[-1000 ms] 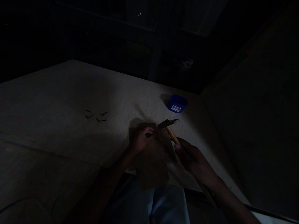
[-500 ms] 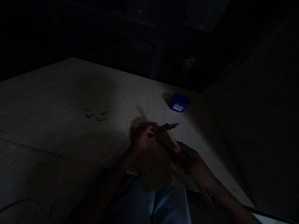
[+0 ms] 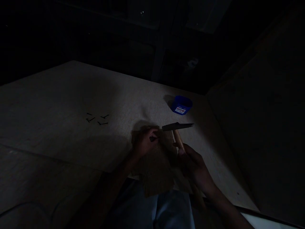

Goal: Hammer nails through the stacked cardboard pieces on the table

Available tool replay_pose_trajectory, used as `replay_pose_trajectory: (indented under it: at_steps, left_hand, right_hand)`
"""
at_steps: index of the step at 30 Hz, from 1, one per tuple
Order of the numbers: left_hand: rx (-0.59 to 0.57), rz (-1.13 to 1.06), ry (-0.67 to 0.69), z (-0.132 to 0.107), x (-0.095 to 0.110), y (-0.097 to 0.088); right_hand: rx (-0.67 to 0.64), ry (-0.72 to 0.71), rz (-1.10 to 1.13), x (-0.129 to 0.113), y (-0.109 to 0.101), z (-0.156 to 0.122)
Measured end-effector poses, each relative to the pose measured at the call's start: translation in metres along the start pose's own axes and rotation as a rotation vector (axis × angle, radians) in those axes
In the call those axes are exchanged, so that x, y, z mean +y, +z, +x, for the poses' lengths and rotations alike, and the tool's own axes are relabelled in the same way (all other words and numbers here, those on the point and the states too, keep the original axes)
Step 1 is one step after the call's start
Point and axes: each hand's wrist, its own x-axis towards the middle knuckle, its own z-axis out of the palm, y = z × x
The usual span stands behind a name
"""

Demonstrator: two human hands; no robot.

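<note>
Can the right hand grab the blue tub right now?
Probably not straight away: the right hand is wrapped around the hammer. The way looks free, though: nothing seems to stand between the hammer and the blue tub.

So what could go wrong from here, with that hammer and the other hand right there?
The left hand looks close to the head of the hammer in the right hand, so a stray swing might catch the fingers. The light is very dim, which could spoil the aim. The brown piece juts past the work surface's edge, over the person's legs, so it might tip if struck.
</note>
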Motion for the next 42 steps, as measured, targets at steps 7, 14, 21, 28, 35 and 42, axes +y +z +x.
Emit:
replay_pose_trajectory:
  at_steps: [7,14,21,28,35,42]
  left_hand:
    - [-0.026,0.013,0.060,0.000,0.003,-0.003]
    - [0.039,-0.121,0.220,-0.006,0.027,-0.041]
    - [0.399,-0.756,0.056,0.012,0.030,-0.035]
    - [0.622,-1.216,-0.228,0.019,0.013,-0.067]
    - [0.774,-0.883,-0.226,0.020,0.019,-0.094]
    - [0.191,0.402,0.140,-0.051,0.043,-0.073]
  right_hand:
    - [0.015,0.156,0.295,0.015,0.001,0.005]
    - [0.082,0.189,0.488,0.019,-0.003,-0.004]
    - [0.141,0.074,0.397,0.027,0.032,-0.006]
    - [0.222,-0.042,0.112,0.056,0.043,0.003]
    - [0.196,-0.020,0.150,0.058,0.047,-0.002]
    - [0.204,-0.020,0.167,0.060,0.050,-0.012]
